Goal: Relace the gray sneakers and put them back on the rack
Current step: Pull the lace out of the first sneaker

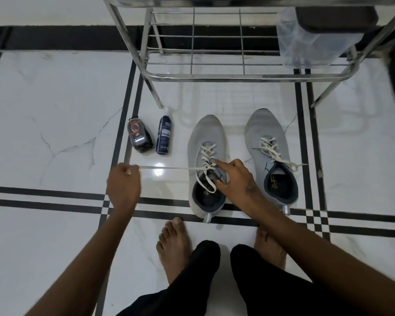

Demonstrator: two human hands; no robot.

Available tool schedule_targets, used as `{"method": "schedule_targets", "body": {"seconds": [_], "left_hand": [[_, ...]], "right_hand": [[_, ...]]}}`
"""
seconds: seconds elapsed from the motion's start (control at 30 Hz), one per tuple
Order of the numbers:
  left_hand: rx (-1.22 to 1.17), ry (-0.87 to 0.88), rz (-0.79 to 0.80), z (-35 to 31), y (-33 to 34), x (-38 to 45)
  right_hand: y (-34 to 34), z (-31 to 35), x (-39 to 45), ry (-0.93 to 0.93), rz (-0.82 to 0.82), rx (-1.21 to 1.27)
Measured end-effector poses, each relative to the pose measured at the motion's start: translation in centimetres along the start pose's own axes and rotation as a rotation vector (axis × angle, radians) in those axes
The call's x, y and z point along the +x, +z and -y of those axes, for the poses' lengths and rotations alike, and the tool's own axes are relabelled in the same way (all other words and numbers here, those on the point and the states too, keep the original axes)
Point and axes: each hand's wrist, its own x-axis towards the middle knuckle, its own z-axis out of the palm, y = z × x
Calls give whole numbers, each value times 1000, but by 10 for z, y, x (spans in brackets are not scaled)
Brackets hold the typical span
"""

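Two gray sneakers stand side by side on the floor, toes toward the metal shoe rack (242, 76). My left hand (123, 185) grips one end of the white lace (164, 167) of the left sneaker (204, 135) and holds it stretched taut out to the left. My right hand (235, 179) rests on that sneaker's tongue area, its index finger pressing on the lace crossings and its thumb at the collar. A loose loop of lace lies over the shoe opening. The right sneaker (267, 131) stands untouched, its white lace ends lying loose to the right.
A dark polish bottle (140, 136) and a blue spray can (164, 135) lie on the white tiled floor left of the sneakers. A clear plastic bag with something dark (310, 35) sits on the rack's right side. My bare feet (173, 245) are just behind the shoes.
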Motion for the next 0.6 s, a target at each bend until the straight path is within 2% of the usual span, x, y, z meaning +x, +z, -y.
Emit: {"method": "schedule_targets", "body": {"seconds": [0.07, 0.1, 0.17, 0.23, 0.33, 0.43, 0.6], "left_hand": [[386, 277, 29, 6, 16, -6], [445, 443, 40, 2, 25, -10], [346, 742, 148, -16, 43, -23], [238, 876, 341, -38, 56, -41], [262, 827, 446, -55, 67, -50], [212, 749, 488, -56, 69, -41], [-97, 493, 575, -46, 71, -36]], "right_hand": [[-3, 5, 1, 6, 21, -13], [-4, 6, 1, 9, 26, -13], [-7, 9, -1, 6, 18, -29], [-8, 12, -5, -72, -39, -82], [-10, 18, -3, -245, -101, -92], [-14, 20, 9, -301, -105, -45], [-22, 18, 21, -369, 2, -116]]}}
